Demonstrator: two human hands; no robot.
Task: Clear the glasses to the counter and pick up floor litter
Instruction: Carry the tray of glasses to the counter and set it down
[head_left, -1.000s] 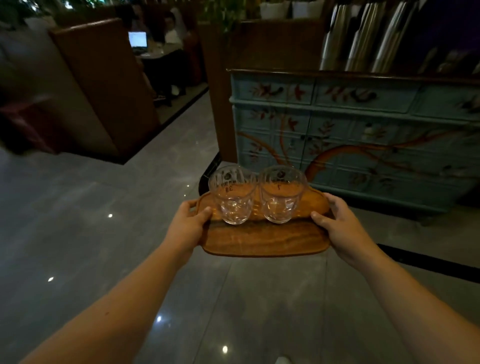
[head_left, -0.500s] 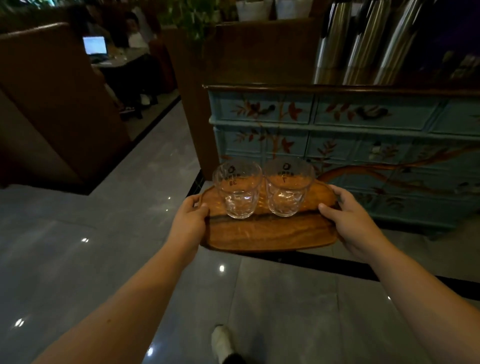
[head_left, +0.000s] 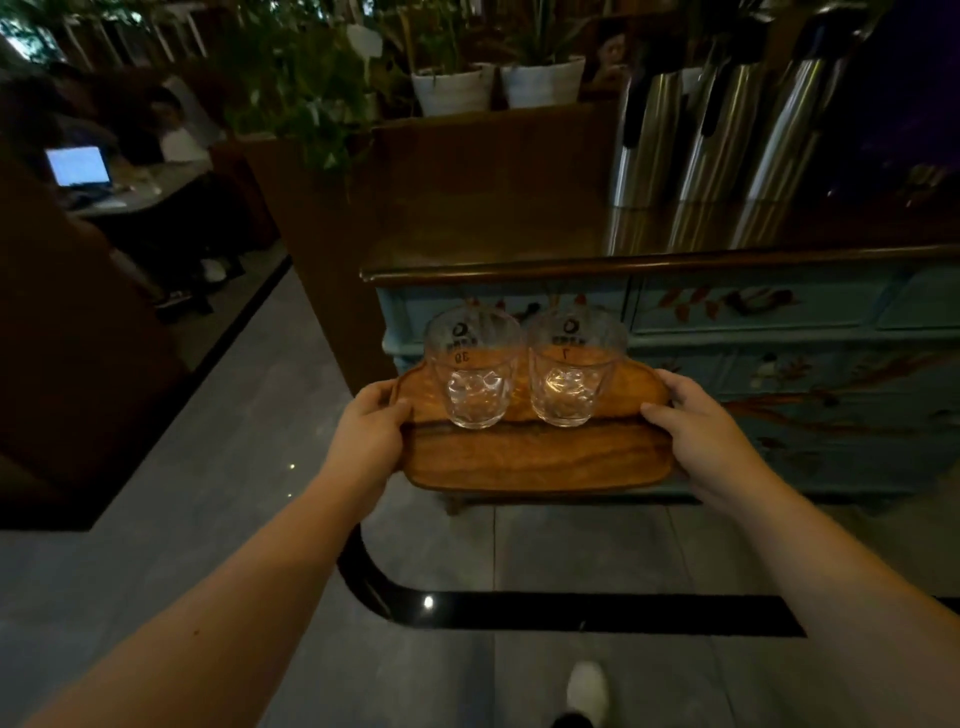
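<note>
Head view: a wooden tray (head_left: 535, 457) is held level in mid-air at the centre of the frame, above the grey tiled floor (head_left: 208, 493). The left hand (head_left: 371, 423) grips the tray's edge at 9 o'clock, thumb laid over the rim and fingers curled underneath. The right hand (head_left: 698, 431) grips the opposite edge at 3 o'clock in the same way, thumb on top.

Two clear glasses stand upright on the far half of the tray, side by side and just about touching. The left glass (head_left: 474, 371) carries a dark logo and the number 39; the right glass (head_left: 569, 369) carries the same logo and a 7. Both look empty.

At 12 o'clock beyond the tray, a dark glossy table (head_left: 519, 234) tops a blue painted cabinet (head_left: 779, 364) with floral drawers. At 1 o'clock on it stand three steel thermos jugs (head_left: 711, 124). White plant pots (head_left: 498, 85) sit on the partition behind. A lit laptop (head_left: 79, 166) glows at 10 o'clock. A white shoe (head_left: 587, 688) shows at 6 o'clock.
</note>
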